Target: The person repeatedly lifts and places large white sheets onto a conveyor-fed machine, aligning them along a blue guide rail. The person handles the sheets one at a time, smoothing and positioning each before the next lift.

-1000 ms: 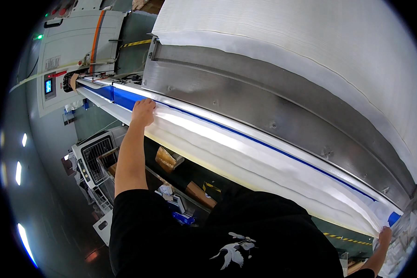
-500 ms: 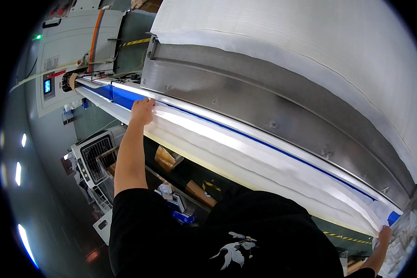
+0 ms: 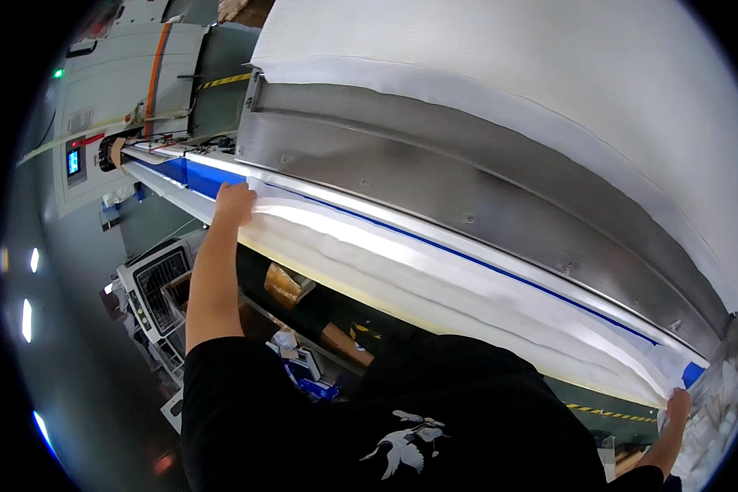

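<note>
Nothing much has shifted since the earlier frames: both arms stay spread wide and the cloth lies as it did. Head view: left hand (image 3: pixel 234 202) rests at the far left end of the long folded white cloth (image 3: pixel 435 283), fingers curled over its edge and pinching it against the blue-edged table (image 3: pixel 190 174) of the machine. Right hand (image 3: pixel 677 407) sits at the opposite end, low at the frame's right rim, closed on the cloth's corner; its fingers are partly lost in the fisheye edge and behind the fabric. Cloth runs in a sagging band between the two hands, below a curved steel guard (image 3: pixel 484 197). Above the guard, a broad white sheet (image 3: pixel 549 90) fills the top of the view. Black shirt (image 3: pixel 385 426) hides the lower middle. Grey control cabinet (image 3: pixel 115 123) stands far left; clutter under the table is too dark to identify.
</note>
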`<state>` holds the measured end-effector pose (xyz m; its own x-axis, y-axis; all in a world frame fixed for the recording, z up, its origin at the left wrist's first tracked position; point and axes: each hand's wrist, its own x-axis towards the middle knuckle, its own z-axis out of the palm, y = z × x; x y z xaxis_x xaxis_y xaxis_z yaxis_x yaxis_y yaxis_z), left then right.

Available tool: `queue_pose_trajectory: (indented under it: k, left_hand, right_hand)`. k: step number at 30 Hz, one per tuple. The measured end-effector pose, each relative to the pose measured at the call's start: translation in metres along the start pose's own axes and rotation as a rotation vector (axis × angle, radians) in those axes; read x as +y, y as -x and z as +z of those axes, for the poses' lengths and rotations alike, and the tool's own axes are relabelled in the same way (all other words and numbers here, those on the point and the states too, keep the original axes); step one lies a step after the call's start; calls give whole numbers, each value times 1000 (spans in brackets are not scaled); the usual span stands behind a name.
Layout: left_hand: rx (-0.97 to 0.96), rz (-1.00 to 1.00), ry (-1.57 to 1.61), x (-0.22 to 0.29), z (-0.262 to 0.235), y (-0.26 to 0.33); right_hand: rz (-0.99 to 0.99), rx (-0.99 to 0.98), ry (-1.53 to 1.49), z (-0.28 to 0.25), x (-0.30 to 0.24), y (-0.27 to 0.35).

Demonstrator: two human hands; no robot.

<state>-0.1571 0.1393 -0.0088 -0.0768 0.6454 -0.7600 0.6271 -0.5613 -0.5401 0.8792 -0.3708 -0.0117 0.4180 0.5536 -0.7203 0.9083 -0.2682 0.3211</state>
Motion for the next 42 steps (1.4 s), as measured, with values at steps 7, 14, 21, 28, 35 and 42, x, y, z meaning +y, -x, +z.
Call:
queue_pose_trajectory:
  k: [7,14,21,28,35,42]
  left_hand:
    - [1,-30,-25,-7,16,-2]
    - [271,-111,62,-48,7,12]
    - [379,-247,102,-146,-74,65]
    - [529,-345,111,-206,-99,100]
    - [357,-98,-40,-158,-27,61]
    - [55,120,-159,-67,14,13]
  right_hand:
    - [29,-99,104,-14,-8,9]
    - [87,4,250,-51,17,19]
    - [238,212,135,-138,78,16]
    - [196,401,-155,-204,86,11]
    - [68,283,-17,-143,34,4]
    - [11,-141,221,-80,15,13]
